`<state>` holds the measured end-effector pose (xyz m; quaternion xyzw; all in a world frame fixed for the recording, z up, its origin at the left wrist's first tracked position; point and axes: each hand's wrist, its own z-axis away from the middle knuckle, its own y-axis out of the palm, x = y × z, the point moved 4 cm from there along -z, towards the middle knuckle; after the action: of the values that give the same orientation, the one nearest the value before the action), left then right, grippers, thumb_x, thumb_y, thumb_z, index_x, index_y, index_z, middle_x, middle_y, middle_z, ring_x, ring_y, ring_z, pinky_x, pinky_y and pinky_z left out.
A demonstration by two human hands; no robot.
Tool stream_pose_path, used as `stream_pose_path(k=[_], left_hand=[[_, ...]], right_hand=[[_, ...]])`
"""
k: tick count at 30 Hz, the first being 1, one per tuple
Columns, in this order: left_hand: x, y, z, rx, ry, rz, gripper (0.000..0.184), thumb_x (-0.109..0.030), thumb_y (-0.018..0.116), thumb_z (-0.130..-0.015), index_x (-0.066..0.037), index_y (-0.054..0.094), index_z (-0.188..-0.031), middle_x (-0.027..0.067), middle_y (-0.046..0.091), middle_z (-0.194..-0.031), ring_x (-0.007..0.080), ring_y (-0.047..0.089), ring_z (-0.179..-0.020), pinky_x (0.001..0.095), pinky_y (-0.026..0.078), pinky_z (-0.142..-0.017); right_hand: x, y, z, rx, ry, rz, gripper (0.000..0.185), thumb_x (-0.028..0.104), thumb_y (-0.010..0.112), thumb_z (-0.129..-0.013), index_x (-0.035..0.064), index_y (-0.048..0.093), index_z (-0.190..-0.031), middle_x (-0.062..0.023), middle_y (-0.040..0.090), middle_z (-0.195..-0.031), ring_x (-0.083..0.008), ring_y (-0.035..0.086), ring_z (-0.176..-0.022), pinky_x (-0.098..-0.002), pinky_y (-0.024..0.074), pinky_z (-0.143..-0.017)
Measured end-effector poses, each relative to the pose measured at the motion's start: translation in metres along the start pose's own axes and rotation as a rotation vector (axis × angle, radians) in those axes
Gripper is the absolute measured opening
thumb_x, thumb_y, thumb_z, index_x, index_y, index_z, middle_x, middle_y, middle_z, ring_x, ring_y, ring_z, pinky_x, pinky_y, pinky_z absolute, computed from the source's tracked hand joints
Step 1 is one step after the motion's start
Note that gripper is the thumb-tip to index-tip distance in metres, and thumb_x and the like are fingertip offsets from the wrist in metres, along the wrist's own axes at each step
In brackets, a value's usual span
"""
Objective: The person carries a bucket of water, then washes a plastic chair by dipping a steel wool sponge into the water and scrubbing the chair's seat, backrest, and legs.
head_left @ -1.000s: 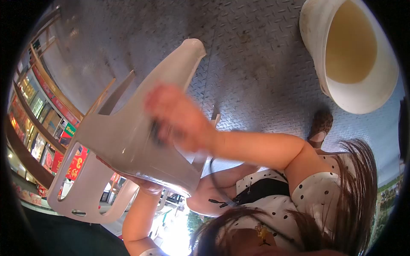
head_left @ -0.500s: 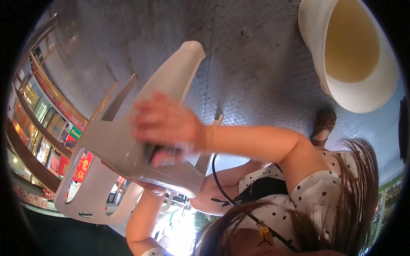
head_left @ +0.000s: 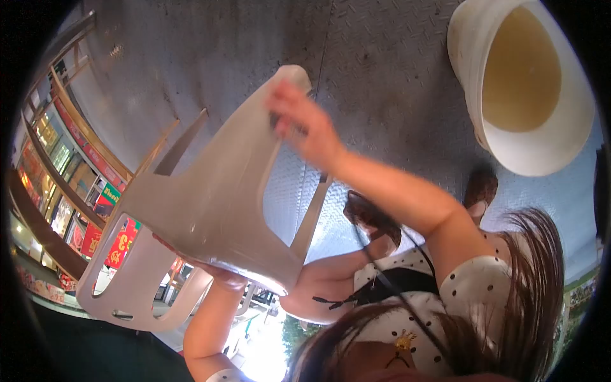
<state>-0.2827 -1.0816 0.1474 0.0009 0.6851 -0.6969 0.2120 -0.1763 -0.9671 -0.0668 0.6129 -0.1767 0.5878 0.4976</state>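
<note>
A light grey plastic chair (head_left: pixel 219 191) is tilted in front of me, its legs pointing up and away and its slotted backrest (head_left: pixel 137 286) at the lower left. My left hand (head_left: pixel 228 277) is closed on the seat's lower edge, with its fingers partly hidden behind the chair. At the upper part of one chair leg (head_left: pixel 270 108), my right hand (head_left: pixel 302 121) is curled round a small dark object (head_left: pixel 280 122). Motion blur and the fingers hide what kind of object it is.
A white bucket (head_left: pixel 468 83) of cloudy yellowish liquid stands at the upper right. Diamond-plate metal flooring (head_left: pixel 382 57) runs beneath everything. My shoes (head_left: pixel 482 188) and bent legs are close to the chair. Curved rails (head_left: pixel 54 242) and bright signs (head_left: pixel 121 245) fill the left side.
My right hand has moved from the middle of the chair up and right to near the leg's end, with the dark object. My left hand keeps its grip on the seat edge.
</note>
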Motion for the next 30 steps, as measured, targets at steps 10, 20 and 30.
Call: stream_pose_path(k=[10, 20, 30], left_hand=[[0.002, 0.001, -0.002, -0.015, -0.006, 0.013, 0.102, -0.071, 0.040, -0.082, -0.012, -0.008, -0.150, 0.0181, -0.001, -0.155, 0.0341, 0.006, -0.143, 0.0514, 0.013, -0.114], [0.007, -0.003, 0.000, -0.020, -0.025, 0.001, 0.103, -0.072, 0.040, -0.081, -0.012, -0.008, -0.150, 0.0180, -0.001, -0.155, 0.0341, 0.006, -0.143, 0.0516, 0.013, -0.114], [0.004, 0.003, 0.009, -0.021, -0.024, -0.018, 0.105, -0.073, 0.041, -0.080, -0.012, -0.009, -0.149, 0.0178, -0.001, -0.155, 0.0341, 0.006, -0.143, 0.0517, 0.013, -0.114]], right_hand=[[0.030, -0.002, -0.016, 0.196, -0.204, 0.113, 0.041, 0.012, 0.065, -0.084, 0.0112, 0.060, -0.124, -0.0121, 0.048, -0.138, -0.0311, 0.037, -0.134, -0.0413, 0.0310, -0.110], [0.044, 0.020, -0.006, 0.142, -0.338, 0.087, 0.037, 0.026, 0.055, -0.093, 0.0079, 0.057, -0.125, -0.0156, 0.047, -0.138, -0.0320, 0.039, -0.133, -0.0442, 0.0321, -0.108], [-0.038, -0.019, -0.062, -0.161, -0.238, 0.225, 0.031, 0.010, 0.058, -0.088, 0.0048, 0.060, -0.118, -0.0159, 0.056, -0.128, -0.0333, 0.048, -0.124, -0.0407, 0.0405, -0.102]])
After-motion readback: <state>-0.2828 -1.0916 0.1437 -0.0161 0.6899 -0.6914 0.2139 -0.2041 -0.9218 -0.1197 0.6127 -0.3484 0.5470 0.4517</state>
